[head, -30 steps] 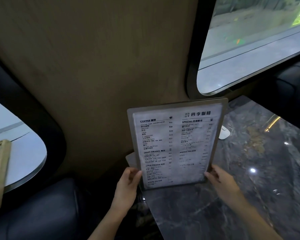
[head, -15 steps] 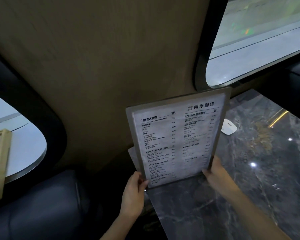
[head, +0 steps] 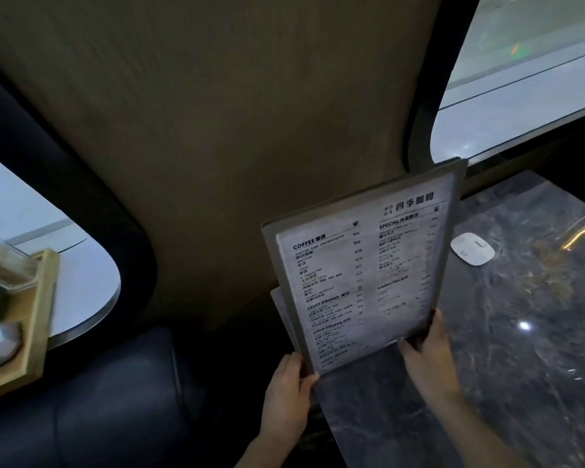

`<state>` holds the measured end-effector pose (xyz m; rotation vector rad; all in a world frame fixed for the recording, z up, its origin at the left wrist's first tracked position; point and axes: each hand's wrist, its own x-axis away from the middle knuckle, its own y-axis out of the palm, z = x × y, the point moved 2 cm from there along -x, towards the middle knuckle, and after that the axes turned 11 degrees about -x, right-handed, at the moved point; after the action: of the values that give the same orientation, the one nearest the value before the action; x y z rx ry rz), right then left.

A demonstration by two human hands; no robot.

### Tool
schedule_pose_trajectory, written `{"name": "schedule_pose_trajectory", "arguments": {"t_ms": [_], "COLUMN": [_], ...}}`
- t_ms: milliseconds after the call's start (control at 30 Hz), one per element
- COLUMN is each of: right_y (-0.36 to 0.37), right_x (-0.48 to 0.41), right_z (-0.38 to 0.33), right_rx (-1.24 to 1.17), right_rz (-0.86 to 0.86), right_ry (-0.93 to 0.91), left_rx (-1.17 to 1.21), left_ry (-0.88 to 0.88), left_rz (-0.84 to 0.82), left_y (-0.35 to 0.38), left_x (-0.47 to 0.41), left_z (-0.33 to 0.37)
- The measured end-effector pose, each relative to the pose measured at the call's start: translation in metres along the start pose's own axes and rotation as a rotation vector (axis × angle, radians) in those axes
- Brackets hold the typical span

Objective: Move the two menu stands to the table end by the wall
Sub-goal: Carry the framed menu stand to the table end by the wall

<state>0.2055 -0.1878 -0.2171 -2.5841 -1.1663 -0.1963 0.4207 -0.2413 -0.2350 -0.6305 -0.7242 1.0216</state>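
Observation:
A large menu stand (head: 362, 268) with a grey frame and a printed drinks list stands upright at the left edge of the dark marble table (head: 520, 349). My left hand (head: 289, 383) grips its lower left corner. My right hand (head: 426, 349) holds its lower right corner. Behind it, a pale sheet-like second menu stand (head: 279, 305) shows only as a strip along its left side; the rest is hidden. The beige wall (head: 217, 130) rises right behind both.
A small white oval device (head: 472, 248) lies on the table near the wall, right of the menu. A dark seat (head: 98, 400) sits to the left below. A wooden tray (head: 38, 315) with items rests on another table at far left. Windows flank the wall.
The menu stand has shifted right and tilted a little, with both hands still on its lower corners. The view has swung left, bringing the wooden tray further in.

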Motion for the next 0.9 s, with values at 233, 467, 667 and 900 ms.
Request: {"name": "schedule_pose_trajectory", "arguments": {"t_ms": [233, 467, 667, 900], "right_y": [0.001, 0.012, 0.02, 0.035], "right_x": [-0.007, -0.026, -0.041, -0.06], "right_z": [0.002, -0.006, -0.015, -0.012], "right_rx": [0.048, -0.031, -0.068, -0.043], "right_rz": [-0.081, -0.117, -0.184, -0.262], "right_ry": [0.068, 0.109, 0.103, 0.161], "left_rx": [-0.056, -0.095, -0.058, -0.024], "left_ry": [0.014, 0.013, -0.044, -0.128], "left_rz": [0.075, 0.122, 0.145, 0.198], "left_y": [0.006, 0.0, -0.008, -0.024], "left_x": [-0.002, -0.011, -0.022, -0.045], "left_z": [-0.003, 0.002, 0.003, 0.0]}}
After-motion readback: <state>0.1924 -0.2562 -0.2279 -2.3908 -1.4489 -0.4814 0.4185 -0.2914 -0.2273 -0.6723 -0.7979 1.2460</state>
